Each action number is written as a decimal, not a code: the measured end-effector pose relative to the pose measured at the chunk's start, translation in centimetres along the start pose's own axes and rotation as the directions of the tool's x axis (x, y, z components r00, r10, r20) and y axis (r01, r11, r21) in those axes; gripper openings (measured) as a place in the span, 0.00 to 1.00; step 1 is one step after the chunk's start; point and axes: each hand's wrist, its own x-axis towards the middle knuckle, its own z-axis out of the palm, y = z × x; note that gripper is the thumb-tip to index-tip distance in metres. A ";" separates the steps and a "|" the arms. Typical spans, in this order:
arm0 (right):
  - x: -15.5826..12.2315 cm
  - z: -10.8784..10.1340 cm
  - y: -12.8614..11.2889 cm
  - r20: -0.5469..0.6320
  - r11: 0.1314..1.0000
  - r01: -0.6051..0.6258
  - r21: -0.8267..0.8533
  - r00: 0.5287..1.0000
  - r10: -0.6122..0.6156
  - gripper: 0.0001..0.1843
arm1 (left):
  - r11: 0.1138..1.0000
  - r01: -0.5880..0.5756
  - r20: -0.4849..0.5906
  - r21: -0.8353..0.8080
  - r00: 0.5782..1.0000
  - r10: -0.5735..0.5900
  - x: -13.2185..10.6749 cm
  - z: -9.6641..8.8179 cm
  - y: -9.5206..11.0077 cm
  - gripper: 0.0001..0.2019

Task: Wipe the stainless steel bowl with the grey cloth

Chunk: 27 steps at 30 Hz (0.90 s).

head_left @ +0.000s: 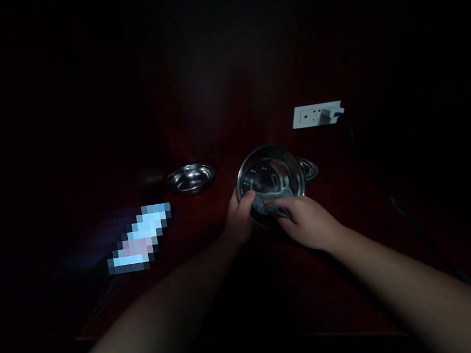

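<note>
A shiny metal bowl (pixel 285 166) is tilted up with its inside facing me, above the dark red table. My left hand (pixel 240 216) grips its left rim, thumb on the inner side and the other fingers hidden behind. A grey cloth (pixel 281 194) lies against the lower inside of the bowl. My right hand (pixel 308 219) is closed on that cloth, its fingers reaching into the bowl.
A shallow metal dish (pixel 191 178) stands to the left, and another metal dish or lid (pixel 309 169) is partly hidden behind the bowl. A blurred-out lit screen (pixel 141 238) lies at left. A white wall socket (pixel 310 116) holds a plug; a dark cable (pixel 421 237) runs along the right.
</note>
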 end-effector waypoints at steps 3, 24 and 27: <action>-0.1 -0.2 -0.2 0.055 0.994 0.097 0.045 0.994 -0.099 0.19 | 1.000 0.015 0.030 -0.008 0.999 -0.015 0.1 0.0 -0.1 0.14; 0.0 -0.2 -0.2 0.054 0.987 0.133 0.087 0.989 -0.138 0.17 | 1.000 -0.013 0.086 0.000 0.996 0.013 0.3 -0.3 -0.5 0.14; -0.2 0.4 0.1 -0.001 0.937 0.280 0.208 0.958 -0.286 0.26 | 1.000 -0.015 0.054 -0.011 0.998 0.016 0.2 -0.1 -0.2 0.15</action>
